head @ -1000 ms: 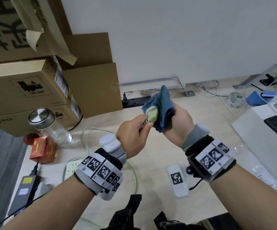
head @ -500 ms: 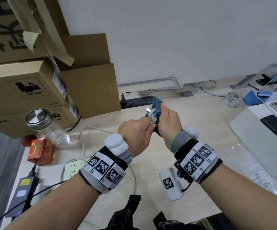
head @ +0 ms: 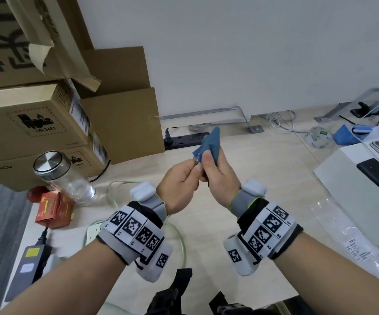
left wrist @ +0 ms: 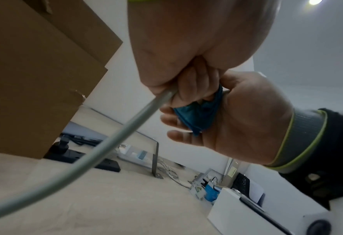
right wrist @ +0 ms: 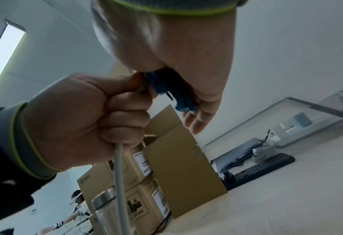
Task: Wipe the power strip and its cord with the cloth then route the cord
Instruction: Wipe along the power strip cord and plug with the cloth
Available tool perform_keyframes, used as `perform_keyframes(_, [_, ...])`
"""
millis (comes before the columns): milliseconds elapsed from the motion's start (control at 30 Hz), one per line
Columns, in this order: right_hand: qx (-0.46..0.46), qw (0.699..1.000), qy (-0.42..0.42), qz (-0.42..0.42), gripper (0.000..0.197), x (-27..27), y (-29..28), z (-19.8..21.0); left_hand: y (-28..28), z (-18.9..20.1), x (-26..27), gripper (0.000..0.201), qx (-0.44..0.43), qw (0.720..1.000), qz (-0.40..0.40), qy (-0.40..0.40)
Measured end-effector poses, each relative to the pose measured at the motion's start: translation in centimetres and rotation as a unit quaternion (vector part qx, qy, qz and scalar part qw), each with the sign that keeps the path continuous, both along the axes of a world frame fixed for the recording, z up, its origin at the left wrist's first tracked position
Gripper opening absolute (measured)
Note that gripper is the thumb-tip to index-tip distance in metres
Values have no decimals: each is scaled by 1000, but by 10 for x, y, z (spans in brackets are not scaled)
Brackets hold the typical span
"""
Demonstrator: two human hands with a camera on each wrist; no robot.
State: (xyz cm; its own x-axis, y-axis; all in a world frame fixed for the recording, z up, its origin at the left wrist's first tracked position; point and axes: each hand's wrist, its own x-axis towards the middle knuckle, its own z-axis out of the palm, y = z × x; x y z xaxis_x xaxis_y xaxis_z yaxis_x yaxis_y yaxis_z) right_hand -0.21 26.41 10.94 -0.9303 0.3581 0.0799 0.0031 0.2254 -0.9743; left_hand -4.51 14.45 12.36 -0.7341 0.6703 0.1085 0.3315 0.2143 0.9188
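Both hands are raised above the desk. My left hand (head: 184,176) is a fist gripping the pale grey cord (left wrist: 106,143) just below its plug end; the cord (right wrist: 119,182) hangs down from that fist. My right hand (head: 215,169) holds the blue cloth (head: 210,143) pinched around the plug end, which is almost wholly hidden by cloth (right wrist: 172,93) and fingers. The white power strip (head: 92,231) lies on the desk at lower left, partly hidden behind my left wrist. Loops of its cord (head: 113,189) lie around it.
Stacked cardboard boxes (head: 31,123) fill the left. A glass jar with a steel lid (head: 63,180) and a red box (head: 52,209) stand before them. A black power strip (head: 184,139) lies by the wall, a power adapter (head: 28,262) at lower left, a white box (head: 354,189) at right.
The pale plug that showed against the cloth a second ago is now covered by it. My right hand has turned, and both hands stay close together above the desk.
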Motion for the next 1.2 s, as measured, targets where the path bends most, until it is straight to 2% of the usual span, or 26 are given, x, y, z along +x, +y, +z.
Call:
perform_keyframes(100, [0, 997, 12, -72, 46, -3, 3, 3, -1, 1, 1, 28, -20, 995, -40, 84])
perform_keyframes(167, [-8, 992, -19, -128, 48, -6, 7, 6, -1, 0, 2, 30, -45, 990, -47, 129])
perform_keyframes(200, [-42, 989, -43, -137, 47, -7, 9, 7, -1, -1, 3, 31, -46, 990, -45, 128])
perform_keyframes(267, [-187, 973, -83, -112, 44, -13, 15, 11, -1, -3, 0, 31, -23, 996, -36, 83])
perform_keyframes(333, [-325, 939, -72, -86, 43, -17, 20, 20, -2, -5, -3, 30, 2, 1000, -13, 2])
perform_keyframes(400, [-365, 925, -48, -99, 46, -17, 28, 29, -4, -4, -5, 33, 20, 995, 11, -100])
perform_keyframes(433, [-331, 938, -35, -93, 45, -14, 30, 31, -5, -3, -6, 36, 25, 988, 20, -151])
perform_keyframes(467, [-249, 966, -18, -72, 43, -10, 30, 31, -5, 0, -6, 37, 27, 980, 26, -196])
perform_keyframes(500, [-127, 991, 8, -33, 38, -4, 28, 29, -6, 4, -5, 38, 26, 973, 29, -230])
perform_keyframes(533, [-1, 999, 31, 22, 32, 2, 23, 25, -5, 7, -5, 38, 27, 966, 31, -255])
perform_keyframes(567, [107, 991, 39, 72, 30, 7, 20, 19, -4, 10, -4, 38, 29, 961, 33, -273])
perform_keyframes(600, [188, 977, 40, 96, 37, 8, 18, 13, -4, 11, -4, 37, 30, 957, 37, -287])
perform_keyframes(667, [241, 966, 39, 88, 48, 10, 18, 5, -4, 14, -2, 36, 26, 953, 32, -300])
perform_keyframes(833, [217, 975, 40, 24, 43, 12, 12, 2, -6, 16, 2, 39, 6, 961, 7, -276])
perform_keyframes(933, [92, 995, 34, -36, 52, 4, 9, 0, -4, 16, 6, 45, 2, 972, -19, -235])
perform_keyframes(1000, [-45, 997, 3, -64, 50, -3, 4, 5, -2, 18, 9, 44, 15, 980, -36, -194])
perform_keyframes(1033, [-130, 988, -25, -85, 51, -6, 2, 8, -1, 19, 11, 44, 22, 982, -43, -183])
perform_keyframes(1100, [-334, 934, -76, -101, 54, -10, 4, 18, -1, 20, 11, 42, 34, 981, -46, -187])
perform_keyframes(1133, [-420, 900, -82, -76, 54, -10, 7, 23, -1, 20, 10, 42, 39, 978, -40, -199])
perform_keyframes(1167, [-485, 870, -75, -42, 53, -9, 9, 29, -1, 21, 9, 41, 42, 975, -29, -217])
perform_keyframes(1200, [-507, 859, -69, -9, 52, -7, 10, 34, -2, 22, 7, 42, 44, 970, -18, -238])
